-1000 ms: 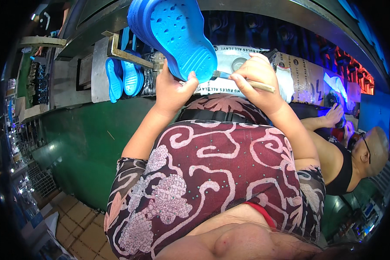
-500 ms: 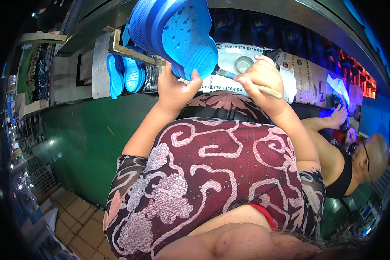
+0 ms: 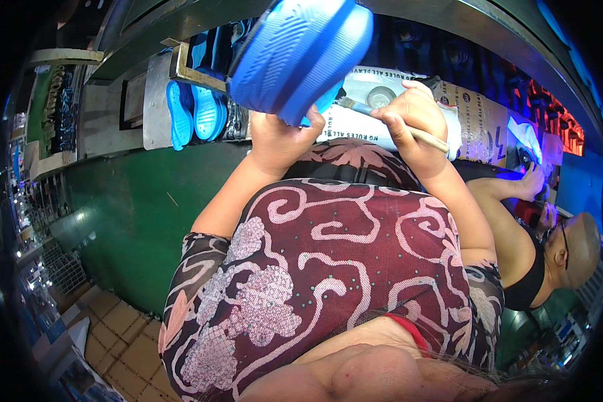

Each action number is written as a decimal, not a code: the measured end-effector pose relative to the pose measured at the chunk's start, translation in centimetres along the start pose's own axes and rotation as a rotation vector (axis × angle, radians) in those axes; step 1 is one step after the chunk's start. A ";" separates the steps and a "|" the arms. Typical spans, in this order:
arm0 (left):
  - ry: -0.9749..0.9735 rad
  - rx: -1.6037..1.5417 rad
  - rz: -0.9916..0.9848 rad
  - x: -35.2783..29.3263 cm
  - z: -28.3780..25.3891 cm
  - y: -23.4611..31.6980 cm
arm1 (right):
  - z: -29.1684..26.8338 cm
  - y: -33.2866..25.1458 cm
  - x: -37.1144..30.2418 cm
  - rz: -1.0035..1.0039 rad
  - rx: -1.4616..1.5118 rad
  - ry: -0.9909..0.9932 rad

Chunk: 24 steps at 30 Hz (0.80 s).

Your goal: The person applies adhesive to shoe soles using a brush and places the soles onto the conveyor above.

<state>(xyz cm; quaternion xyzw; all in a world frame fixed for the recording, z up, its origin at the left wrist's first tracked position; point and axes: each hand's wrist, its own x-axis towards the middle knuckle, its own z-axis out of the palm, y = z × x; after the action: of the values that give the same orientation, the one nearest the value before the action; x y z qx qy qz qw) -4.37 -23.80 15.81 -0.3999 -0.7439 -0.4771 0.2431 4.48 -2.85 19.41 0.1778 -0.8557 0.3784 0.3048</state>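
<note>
My left hand (image 3: 283, 137) grips the lower end of a blue foam shoe (image 3: 301, 60), which is held up with its ridged outer side facing me. Most of the shoe's inside is turned away. In my right hand (image 3: 419, 124) is a paintbrush (image 3: 419, 135) with a pale wooden handle. Its dark bristles point left and lie close to the shoe's lower right edge; whether they touch it I cannot tell. Behind the brush, a small round grey dish (image 3: 382, 97) rests on white printed wrapping (image 3: 355, 127).
Blue soles (image 3: 209, 114) lie on the bench to the left, beside a metal bracket (image 3: 193, 72). Printed cardboard (image 3: 477, 120) covers the bench to the right. Dark shoes (image 3: 405, 43) line the back under a metal rail (image 3: 435, 17). A co-worker (image 3: 536, 248) works at the far right.
The shoe has been turned, so its ridged outside now shows where its inside did. It has also shifted slightly right. The brush and my right hand have moved a little to the right.
</note>
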 end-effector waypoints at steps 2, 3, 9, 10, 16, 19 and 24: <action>0.002 -0.047 0.009 0.2 0.1 0.3 | 0.4 0.1 0.6 -0.035 0.008 0.011; -0.025 -0.072 0.006 0.6 0.0 0.6 | 0.6 0.0 0.7 -0.035 -0.040 -0.021; -0.065 -0.124 0.018 2.4 -0.3 1.3 | -1.0 0.5 -0.3 0.038 -0.031 0.028; -0.005 -0.057 -0.018 2.7 -0.2 1.2 | -1.6 0.5 -0.4 0.077 -0.005 0.080; -0.103 -0.612 -0.460 5.7 -1.4 3.4 | -4.8 1.7 -5.1 0.314 -0.039 0.310; -0.476 -0.987 -0.719 8.2 -2.2 3.5 | -5.3 0.7 -7.3 0.577 0.102 0.435; -0.958 -1.195 -0.626 17.1 5.6 5.6 | -5.4 -0.4 -9.3 0.780 0.133 0.533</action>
<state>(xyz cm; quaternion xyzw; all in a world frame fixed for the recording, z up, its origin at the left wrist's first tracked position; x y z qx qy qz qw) -9.23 -11.24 29.07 -0.3959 -0.4650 -0.6155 -0.4981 13.77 1.65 16.33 -0.2407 -0.7246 0.5510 0.3368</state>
